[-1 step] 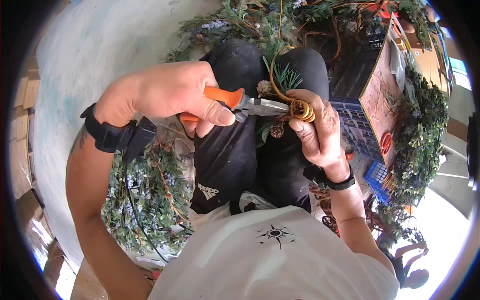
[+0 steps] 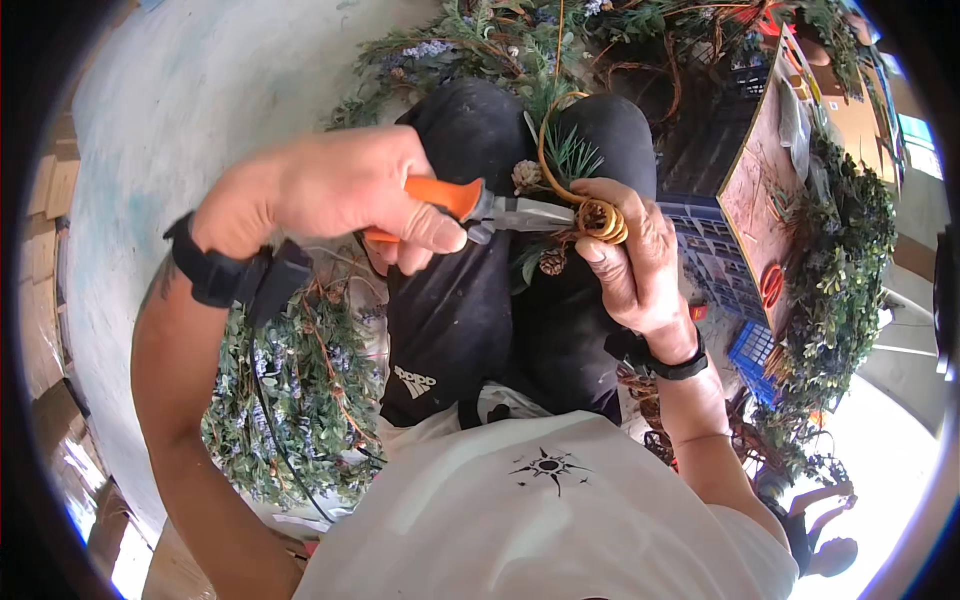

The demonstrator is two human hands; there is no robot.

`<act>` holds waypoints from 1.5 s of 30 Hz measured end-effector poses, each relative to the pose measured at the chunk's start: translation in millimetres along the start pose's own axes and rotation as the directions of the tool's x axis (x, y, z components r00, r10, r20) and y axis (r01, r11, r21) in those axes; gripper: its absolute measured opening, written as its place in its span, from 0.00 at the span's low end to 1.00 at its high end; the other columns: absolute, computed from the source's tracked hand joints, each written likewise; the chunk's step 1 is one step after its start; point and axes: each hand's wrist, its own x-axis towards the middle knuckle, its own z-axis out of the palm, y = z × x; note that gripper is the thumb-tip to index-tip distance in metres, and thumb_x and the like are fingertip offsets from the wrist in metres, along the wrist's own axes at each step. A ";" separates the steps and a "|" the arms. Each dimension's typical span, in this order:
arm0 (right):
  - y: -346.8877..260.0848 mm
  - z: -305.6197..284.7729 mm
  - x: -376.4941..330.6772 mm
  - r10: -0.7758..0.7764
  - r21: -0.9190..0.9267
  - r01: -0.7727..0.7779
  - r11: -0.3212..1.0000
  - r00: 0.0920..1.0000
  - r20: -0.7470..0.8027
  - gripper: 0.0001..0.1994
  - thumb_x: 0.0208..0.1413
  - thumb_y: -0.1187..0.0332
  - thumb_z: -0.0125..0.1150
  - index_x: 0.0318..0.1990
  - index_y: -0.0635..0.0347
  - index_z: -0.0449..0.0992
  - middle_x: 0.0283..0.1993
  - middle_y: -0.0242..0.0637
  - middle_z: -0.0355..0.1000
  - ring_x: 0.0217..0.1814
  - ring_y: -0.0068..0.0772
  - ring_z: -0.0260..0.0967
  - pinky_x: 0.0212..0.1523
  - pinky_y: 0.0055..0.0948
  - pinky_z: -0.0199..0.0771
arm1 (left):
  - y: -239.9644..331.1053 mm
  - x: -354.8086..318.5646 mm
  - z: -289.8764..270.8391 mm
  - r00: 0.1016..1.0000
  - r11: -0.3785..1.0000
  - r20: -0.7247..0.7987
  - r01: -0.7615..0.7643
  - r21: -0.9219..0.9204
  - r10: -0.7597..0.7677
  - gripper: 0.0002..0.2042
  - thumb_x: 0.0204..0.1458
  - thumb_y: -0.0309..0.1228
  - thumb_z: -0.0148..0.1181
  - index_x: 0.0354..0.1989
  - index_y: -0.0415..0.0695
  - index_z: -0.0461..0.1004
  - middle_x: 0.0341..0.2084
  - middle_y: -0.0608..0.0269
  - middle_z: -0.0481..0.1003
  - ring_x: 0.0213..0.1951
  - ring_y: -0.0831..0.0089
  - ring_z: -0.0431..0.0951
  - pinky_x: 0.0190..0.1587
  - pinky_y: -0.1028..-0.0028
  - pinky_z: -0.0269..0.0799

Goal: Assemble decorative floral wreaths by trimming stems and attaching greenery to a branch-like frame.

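My left hand (image 2: 350, 190) is closed round pliers (image 2: 450, 197) with orange handles. Their metal jaws reach right, with the tips against or just beside a coil of golden-brown cord or wire (image 2: 612, 222); whether they grip anything is hard to see. Fingers and thumb of my right hand (image 2: 645, 250) pinch that coil, and a strand of it curves up and away from there. Beside the jaws are a pale pinecone (image 2: 527, 177), a brown pinecone (image 2: 552, 261) and a green pine sprig (image 2: 575, 155), all over my dark-trousered knees.
Greenery with bluish flowers (image 2: 290, 400) lies at my left, more foliage (image 2: 470, 50) beyond my knees. At right a board (image 2: 765, 170) rests on dark crates (image 2: 710, 240), with red-handled scissors (image 2: 771, 286) and a blue basket (image 2: 752, 350) close by. Another person (image 2: 825, 540) is at far right.
My left hand and the pliers have shifted very slightly left. The grip of both hands looks the same.
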 end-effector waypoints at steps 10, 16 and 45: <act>6.2 -2.1 -6.6 -0.016 -0.006 0.016 1.000 0.999 -0.034 0.22 0.62 0.58 0.66 0.56 0.65 0.73 0.47 0.49 0.78 0.46 0.57 0.77 0.49 0.44 0.77 | -4.6 -20.8 96.1 0.894 0.997 -0.449 -0.032 -0.064 -0.001 0.17 0.61 0.38 0.65 0.44 0.32 0.80 0.29 0.61 0.81 0.33 0.78 0.78 0.38 0.75 0.72; 7.3 5.3 -8.0 -0.004 0.021 0.005 1.000 1.000 -0.031 0.22 0.61 0.59 0.67 0.56 0.66 0.74 0.48 0.50 0.78 0.47 0.56 0.78 0.50 0.43 0.77 | -13.9 -8.1 123.3 0.833 0.997 -0.547 -0.062 0.046 0.077 0.18 0.62 0.38 0.64 0.45 0.31 0.78 0.23 0.59 0.75 0.26 0.77 0.72 0.33 0.74 0.69; 12.1 9.8 -14.2 -0.003 0.080 0.013 0.997 0.991 -0.133 0.22 0.63 0.56 0.65 0.57 0.64 0.74 0.51 0.47 0.78 0.47 0.51 0.77 0.50 0.39 0.75 | -24.3 19.0 155.3 0.730 0.946 -0.614 -0.311 0.093 0.300 0.18 0.63 0.41 0.65 0.37 0.35 0.75 0.24 0.56 0.77 0.26 0.69 0.75 0.32 0.70 0.71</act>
